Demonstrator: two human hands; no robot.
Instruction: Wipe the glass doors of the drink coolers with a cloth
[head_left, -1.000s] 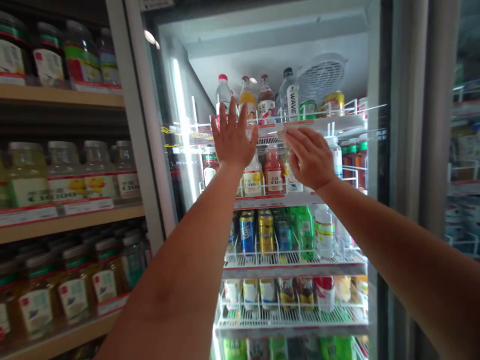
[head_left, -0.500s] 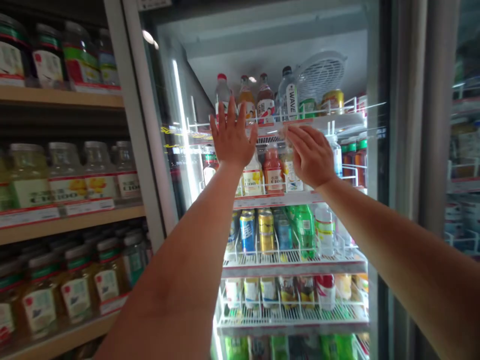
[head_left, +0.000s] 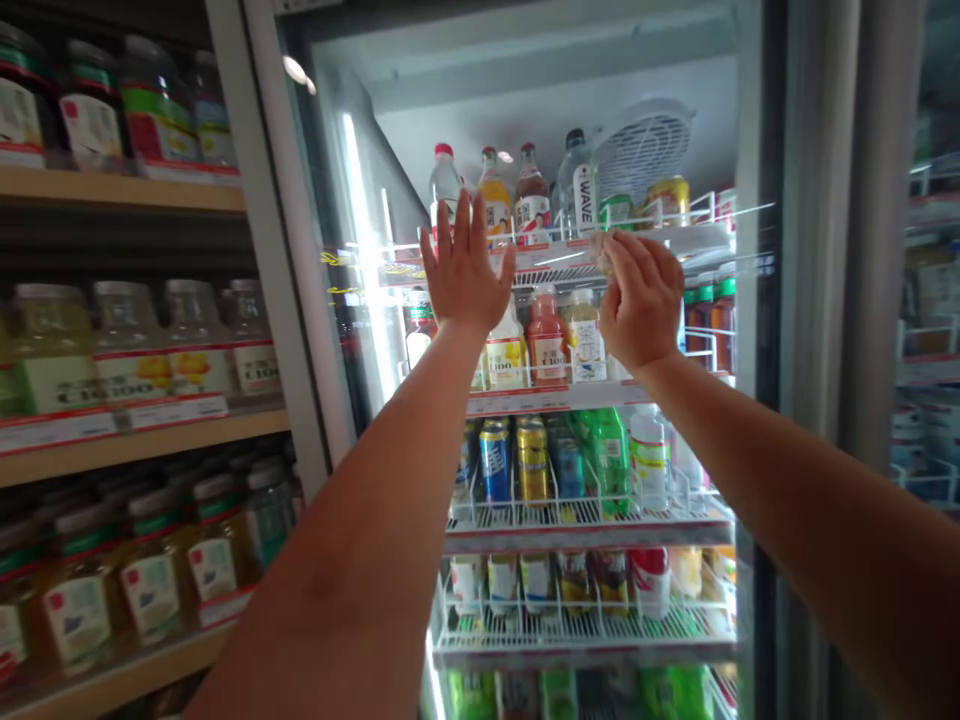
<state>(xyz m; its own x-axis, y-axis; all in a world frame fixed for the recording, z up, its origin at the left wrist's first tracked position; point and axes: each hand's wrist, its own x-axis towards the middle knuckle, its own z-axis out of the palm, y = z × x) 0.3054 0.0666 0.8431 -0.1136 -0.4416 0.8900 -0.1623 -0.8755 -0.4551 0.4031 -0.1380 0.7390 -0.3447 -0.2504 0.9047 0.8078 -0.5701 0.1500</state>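
Observation:
My left hand (head_left: 469,265) lies flat with its fingers spread against the glass door (head_left: 547,75) of a lit drinks fridge, in front of the upper shelf. To the right, my right hand (head_left: 641,295) is at the same glass with its fingers bent together. Under its fingertips a bit of a pale, crumpled cloth (head_left: 602,252) shows; most of it is hidden by the hand. Behind the glass, near my hands, stand a clear bottle with a WAVE label (head_left: 577,190), an orange drink bottle (head_left: 495,195) and a red juice bottle (head_left: 547,335).
White wire shelves (head_left: 585,540) inside the fridge hold several cans and bottles. On the left, a wooden shelf (head_left: 142,440) carries rows of juice bottles, close to my left arm. A grey door frame (head_left: 817,300) runs up the right side, with another fridge beyond it.
My right hand has slid to the right across the glass with the cloth, uncovering more of the bottles behind it. My left hand has stayed in place.

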